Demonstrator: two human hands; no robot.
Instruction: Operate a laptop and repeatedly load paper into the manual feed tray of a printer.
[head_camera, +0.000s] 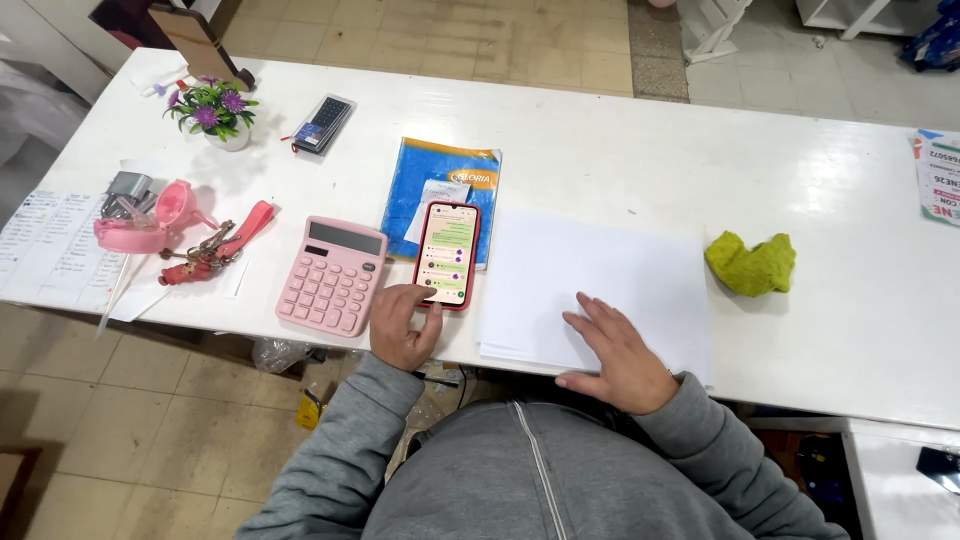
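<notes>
My left hand (402, 325) rests at the front edge of the white table (620, 150), fingers curled, with the thumb touching the lower edge of a red-cased phone (447, 254) whose screen is lit. My right hand (618, 352) lies flat, palm down, on the lower part of a stack of white paper (600, 270). A pink calculator (333, 274) sits just left of the left hand. The phone partly overlaps a blue and orange booklet (440, 185).
A crumpled yellow-green cloth (751, 263) lies right of the paper. Red keys and strap (212, 250), a pink holder (150, 222), a sheet with a list (45, 245), a small flower pot (215, 110) and a dark calculator (322, 124) sit to the left.
</notes>
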